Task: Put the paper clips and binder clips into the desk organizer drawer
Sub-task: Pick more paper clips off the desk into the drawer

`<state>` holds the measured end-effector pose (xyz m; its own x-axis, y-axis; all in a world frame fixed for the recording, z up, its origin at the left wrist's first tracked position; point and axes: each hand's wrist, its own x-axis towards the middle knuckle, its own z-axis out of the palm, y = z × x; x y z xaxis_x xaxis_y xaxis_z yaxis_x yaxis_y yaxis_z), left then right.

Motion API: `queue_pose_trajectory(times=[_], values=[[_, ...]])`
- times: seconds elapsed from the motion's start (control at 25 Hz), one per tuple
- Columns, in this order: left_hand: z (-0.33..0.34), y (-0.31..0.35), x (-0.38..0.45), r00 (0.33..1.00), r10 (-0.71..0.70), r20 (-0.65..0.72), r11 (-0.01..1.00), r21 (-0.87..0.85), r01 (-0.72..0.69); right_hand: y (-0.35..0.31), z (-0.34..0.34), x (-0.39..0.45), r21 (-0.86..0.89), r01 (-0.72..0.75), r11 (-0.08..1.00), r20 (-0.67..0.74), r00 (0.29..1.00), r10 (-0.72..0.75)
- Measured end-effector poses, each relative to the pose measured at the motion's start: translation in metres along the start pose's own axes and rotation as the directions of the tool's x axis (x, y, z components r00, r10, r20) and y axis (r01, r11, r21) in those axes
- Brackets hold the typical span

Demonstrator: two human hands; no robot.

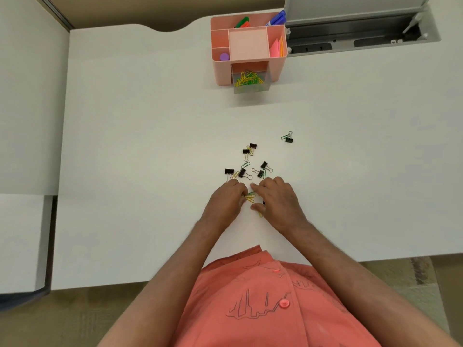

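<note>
The pink desk organizer stands at the white desk's twelve-o'clock end, its clear drawer pulled open and holding yellow and green paper clips. Black binder clips and loose coloured paper clips lie scattered mid-desk; one binder clip sits apart at two o'clock.

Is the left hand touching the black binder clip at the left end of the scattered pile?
Cannot tell. In the head view the left hand sits just below that binder clip, and its wire handles run right up to the fingertips, hiding any gap.
</note>
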<state>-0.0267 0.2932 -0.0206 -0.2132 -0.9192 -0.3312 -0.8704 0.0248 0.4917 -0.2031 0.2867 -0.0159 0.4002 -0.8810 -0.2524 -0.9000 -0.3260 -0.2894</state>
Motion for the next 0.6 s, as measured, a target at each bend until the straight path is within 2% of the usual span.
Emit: queue_pose_trajectory(times=[0.2,0.36,0.6], values=[[-0.002,0.005,0.004,0.999,-0.04,0.02,0.999,0.018,0.039,-0.003,-0.001,0.006,-0.027,0.009,1.0,-0.126,0.992,-0.012],[0.0,0.007,0.003,0.999,-0.047,0.004,0.998,0.03,0.046,-0.005,0.003,0.009,-0.129,0.079,0.988,-0.167,0.981,-0.1],[-0.002,0.009,0.004,0.997,-0.077,-0.031,0.997,-0.01,0.077,0.001,0.003,0.014,-0.15,0.14,0.979,-0.209,0.963,-0.17]])
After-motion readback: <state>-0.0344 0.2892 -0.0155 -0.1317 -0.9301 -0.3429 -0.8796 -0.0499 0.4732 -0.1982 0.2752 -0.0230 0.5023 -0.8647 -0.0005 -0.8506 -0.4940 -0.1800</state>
